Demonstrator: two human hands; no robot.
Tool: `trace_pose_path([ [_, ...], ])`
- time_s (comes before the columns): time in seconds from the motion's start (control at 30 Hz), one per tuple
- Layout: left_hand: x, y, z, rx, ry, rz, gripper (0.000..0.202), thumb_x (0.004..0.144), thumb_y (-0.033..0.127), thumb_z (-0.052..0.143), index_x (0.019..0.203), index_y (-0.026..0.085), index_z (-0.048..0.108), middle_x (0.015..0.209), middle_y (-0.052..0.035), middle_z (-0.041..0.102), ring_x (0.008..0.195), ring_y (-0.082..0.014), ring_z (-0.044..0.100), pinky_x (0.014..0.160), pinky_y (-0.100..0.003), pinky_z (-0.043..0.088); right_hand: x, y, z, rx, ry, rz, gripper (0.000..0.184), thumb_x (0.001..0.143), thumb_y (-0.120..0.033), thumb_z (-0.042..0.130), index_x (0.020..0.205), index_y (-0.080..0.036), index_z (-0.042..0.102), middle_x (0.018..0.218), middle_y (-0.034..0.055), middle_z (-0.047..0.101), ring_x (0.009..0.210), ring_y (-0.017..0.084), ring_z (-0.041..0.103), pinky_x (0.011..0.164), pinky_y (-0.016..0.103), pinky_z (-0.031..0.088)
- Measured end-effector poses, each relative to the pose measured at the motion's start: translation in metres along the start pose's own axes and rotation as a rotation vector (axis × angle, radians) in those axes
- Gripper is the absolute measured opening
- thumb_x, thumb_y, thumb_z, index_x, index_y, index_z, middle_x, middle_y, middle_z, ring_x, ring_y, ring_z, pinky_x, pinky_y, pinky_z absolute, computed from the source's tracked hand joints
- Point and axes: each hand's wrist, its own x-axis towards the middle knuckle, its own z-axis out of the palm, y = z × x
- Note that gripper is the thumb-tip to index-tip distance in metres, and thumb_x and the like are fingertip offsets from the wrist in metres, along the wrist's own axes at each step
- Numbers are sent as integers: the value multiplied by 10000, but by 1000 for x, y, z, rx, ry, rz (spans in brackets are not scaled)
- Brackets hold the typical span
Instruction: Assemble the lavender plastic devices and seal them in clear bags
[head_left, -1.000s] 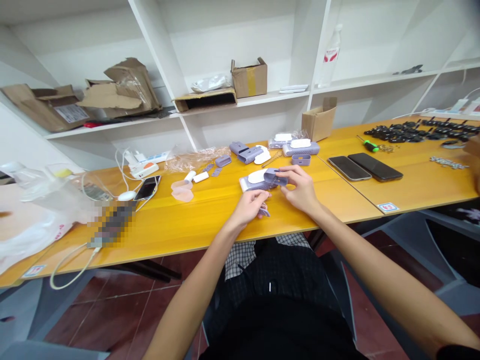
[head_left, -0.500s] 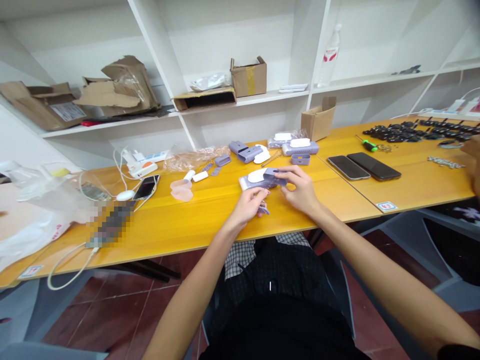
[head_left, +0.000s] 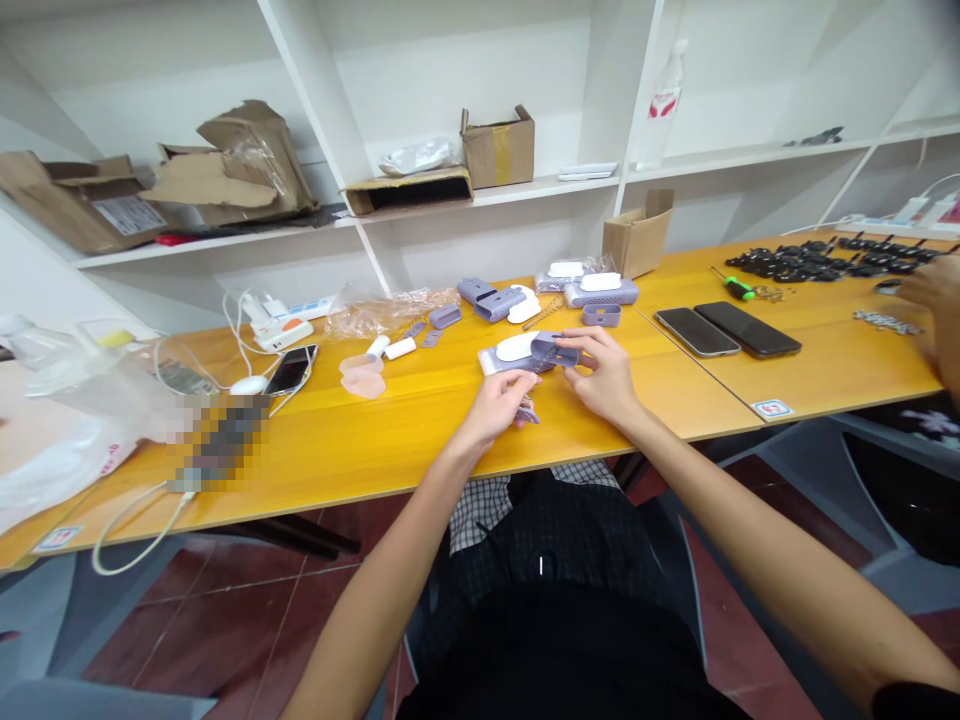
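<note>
My right hand [head_left: 606, 378] pinches a hollow purple-grey plastic cap [head_left: 553, 350] between thumb and fingers, its opening partly showing. Close by, my left hand [head_left: 495, 408] is closed on a small purple-grey plastic piece [head_left: 529, 414], mostly covered by the fingers. Just beyond both hands lies a purple-grey casing with a white oval top [head_left: 517, 347]; the cap overlaps its right end in view, and whether they touch I cannot tell. A similar open cap [head_left: 601, 316] sits farther back.
Purple-grey housings [head_left: 501, 304], white cylinders [head_left: 400, 348] and pink translucent pieces [head_left: 363, 378] lie around the work spot. To the right are two phones [head_left: 746, 328], a green screwdriver [head_left: 739, 289], black parts [head_left: 795, 263] and another person's hand [head_left: 934, 300]. Shelves with cardboard boxes [head_left: 499, 152] stand behind.
The cap in my right hand has turned slightly, showing more of its opening. My left hand stays nearly in place. The other person's hand has come farther into view at right.
</note>
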Motion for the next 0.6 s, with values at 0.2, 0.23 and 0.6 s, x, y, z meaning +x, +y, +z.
trace_pose_path([
  [0.2,0,1,1,0,-8,-10,200,1025,299,577,983,135,683,629,8,602,484,-84,562,454,-181,401,-1,-3,2,-9,2,-16,403,814,-57,649,1129,-270,784,1208,96,694,1174,281,693,821,441,713],
  [0.23,0,1,1,0,-11,-8,192,1024,289,577,974,134,677,623,10,600,481,-85,562,450,-181,399,-1,-3,3,-10,3,-21,400,818,-59,650,1130,-270,784,1210,97,692,1173,281,693,821,441,711],
  [0.6,1,-1,0,-1,-10,-5,199,1053,332,545,994,154,611,575,44,573,392,-74,522,406,-168,350,-5,-12,12,67,-26,7,439,786,-23,635,1123,-262,782,1198,96,693,1159,278,699,815,441,708],
])
